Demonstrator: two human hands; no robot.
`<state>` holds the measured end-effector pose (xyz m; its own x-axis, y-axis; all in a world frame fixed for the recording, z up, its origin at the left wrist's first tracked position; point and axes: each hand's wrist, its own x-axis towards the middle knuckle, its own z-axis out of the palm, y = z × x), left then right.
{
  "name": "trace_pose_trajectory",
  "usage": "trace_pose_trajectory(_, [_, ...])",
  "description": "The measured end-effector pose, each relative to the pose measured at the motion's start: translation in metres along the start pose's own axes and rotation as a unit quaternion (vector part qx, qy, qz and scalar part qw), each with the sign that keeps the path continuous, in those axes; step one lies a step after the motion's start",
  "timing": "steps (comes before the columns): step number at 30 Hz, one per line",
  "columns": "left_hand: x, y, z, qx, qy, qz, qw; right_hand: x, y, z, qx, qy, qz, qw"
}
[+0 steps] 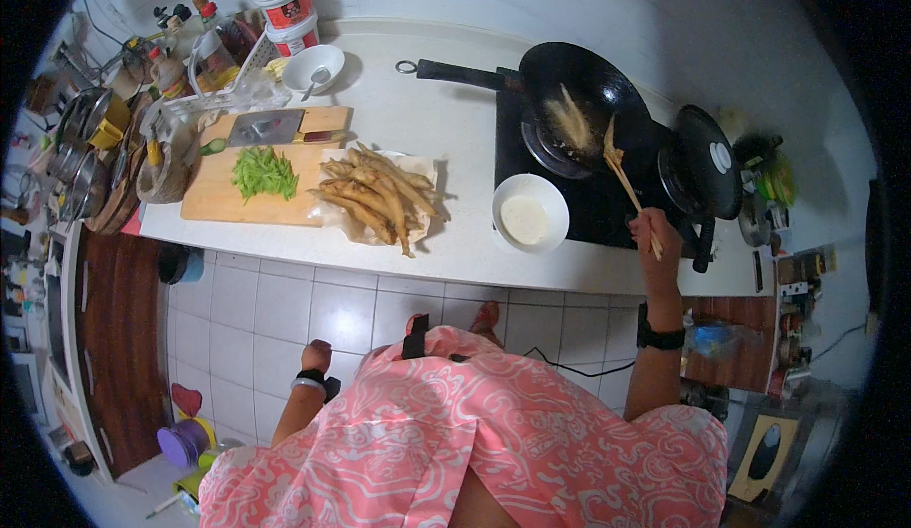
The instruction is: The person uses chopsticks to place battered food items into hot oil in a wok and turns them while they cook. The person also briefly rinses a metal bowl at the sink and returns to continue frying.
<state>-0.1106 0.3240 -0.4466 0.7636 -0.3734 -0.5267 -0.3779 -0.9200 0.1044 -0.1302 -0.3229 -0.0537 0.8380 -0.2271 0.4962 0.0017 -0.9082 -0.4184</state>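
Note:
My right hand (651,233) grips a pair of wooden chopsticks (626,185); their far tips, crusted with browned batter, reach over the near rim of a black wok (605,83). In the wok, a long pale battered piece, probably a small fish (571,121), lies among bubbles in oil. Just left of my right hand, a white bowl (502,235) of pale batter (525,219) stands at the front left of the black cooktop (507,145). My left hand (317,356) hangs beside my body over the floor, its fingers mostly hidden and nothing visible in it.
Fried fish (381,190) lie piled on paper (340,230) overlapping a wooden cutting board (203,204). Sliced green vegetable (265,173) and a cleaver (267,128) rest on the board. A lidded black pan (704,161) occupies the cooktop's right. The wok handle (459,75) points left.

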Motion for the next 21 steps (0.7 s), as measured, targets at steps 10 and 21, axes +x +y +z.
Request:
trace_pose_trajectory(10, [-0.006,0.005,-0.01,-0.043,0.055,0.011,0.997,0.0,-0.004,-0.004,-0.004,-0.023,0.054,0.998])
trace_pose_trajectory(21, [-0.006,0.002,0.004,-0.075,0.092,0.008,0.993,-0.001,-0.011,-0.007,-0.008,-0.024,0.083,0.996])
